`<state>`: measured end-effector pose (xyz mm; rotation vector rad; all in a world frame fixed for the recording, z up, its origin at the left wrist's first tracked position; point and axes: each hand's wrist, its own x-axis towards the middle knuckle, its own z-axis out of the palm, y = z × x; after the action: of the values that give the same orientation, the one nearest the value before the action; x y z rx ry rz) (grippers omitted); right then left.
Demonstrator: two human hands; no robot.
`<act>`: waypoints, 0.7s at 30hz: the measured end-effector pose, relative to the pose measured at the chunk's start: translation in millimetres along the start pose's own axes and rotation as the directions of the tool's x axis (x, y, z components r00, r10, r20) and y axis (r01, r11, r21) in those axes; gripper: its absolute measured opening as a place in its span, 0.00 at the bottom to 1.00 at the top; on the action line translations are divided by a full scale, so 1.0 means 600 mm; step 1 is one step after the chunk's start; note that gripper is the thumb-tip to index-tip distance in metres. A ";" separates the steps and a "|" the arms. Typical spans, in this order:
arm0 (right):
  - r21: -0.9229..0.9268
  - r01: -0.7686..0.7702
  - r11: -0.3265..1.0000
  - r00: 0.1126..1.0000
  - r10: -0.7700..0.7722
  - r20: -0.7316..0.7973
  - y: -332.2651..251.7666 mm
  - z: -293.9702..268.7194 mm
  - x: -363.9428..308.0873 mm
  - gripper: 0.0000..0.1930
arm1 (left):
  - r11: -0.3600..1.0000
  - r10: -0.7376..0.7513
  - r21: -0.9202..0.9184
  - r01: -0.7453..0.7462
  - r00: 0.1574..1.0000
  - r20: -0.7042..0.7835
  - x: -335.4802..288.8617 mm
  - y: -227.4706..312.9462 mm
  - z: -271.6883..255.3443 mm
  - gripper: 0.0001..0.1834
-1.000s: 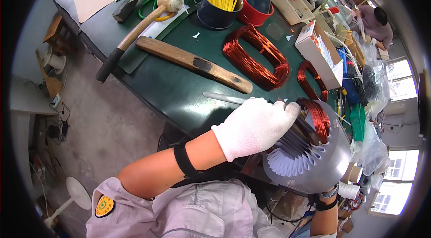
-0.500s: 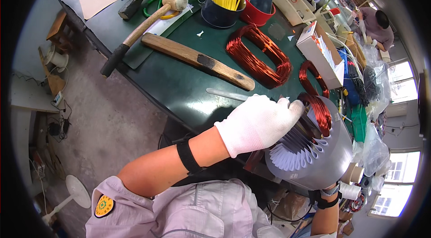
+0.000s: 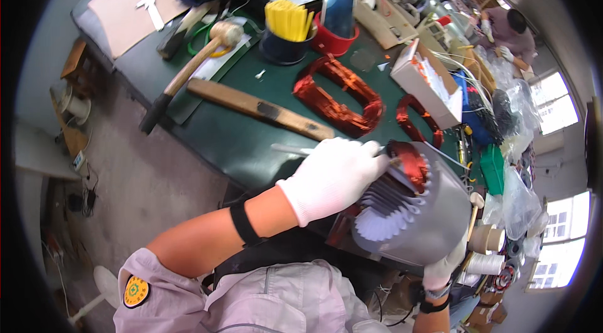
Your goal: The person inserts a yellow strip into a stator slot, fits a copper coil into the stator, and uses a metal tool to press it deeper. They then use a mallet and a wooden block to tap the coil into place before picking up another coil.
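Note:
A grey cylindrical motor stator (image 3: 440,213) lies on its side in front of me, with white slot liners (image 3: 381,223) looped out along its near opening. Red-brown copper wire (image 3: 413,168) comes out at the top of that opening. My left hand (image 3: 339,176), in a white glove, is at the opening beside the wire. Its fingers are bent together, and what they pinch is too small and blurred to name. My right hand (image 3: 445,267), gloved too, is against the stator's lower right side; the stator hides most of its fingers.
Two loose copper coils, a large one (image 3: 339,94) and a smaller one (image 3: 419,120), lie on the green table (image 3: 220,138). Near them are a wooden bar (image 3: 257,107), a mallet (image 3: 195,69), a pot of yellow strips (image 3: 289,25) and a white box (image 3: 427,81). Another person (image 3: 510,34) works at far right.
The view has shifted, so the table things sit further left. My right hand has come into sight beside the stator. My left hand stays by the opening and the copper wire.

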<state>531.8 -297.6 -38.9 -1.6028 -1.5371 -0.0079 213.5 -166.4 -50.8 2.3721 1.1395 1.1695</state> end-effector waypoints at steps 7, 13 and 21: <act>0.236 -0.078 0.969 0.954 0.004 0.301 -0.097 0.048 -0.031 0.36 | 0.992 -0.083 0.100 0.081 0.996 0.019 0.000 0.021 -0.019 0.06; 0.424 0.021 0.906 0.986 -0.087 0.139 -0.100 0.080 -0.026 0.39 | 0.988 -0.113 -0.099 0.117 0.993 0.045 0.000 0.021 -0.008 0.15; 0.541 -0.294 0.788 0.941 0.140 0.308 -0.125 0.043 0.017 0.31 | 0.974 -0.197 -0.077 0.214 0.963 0.185 0.016 0.049 -0.017 0.16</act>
<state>459.7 -286.7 -6.4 -1.2932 -1.3423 0.7602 225.3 -179.6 -23.2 2.1752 1.2069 0.9050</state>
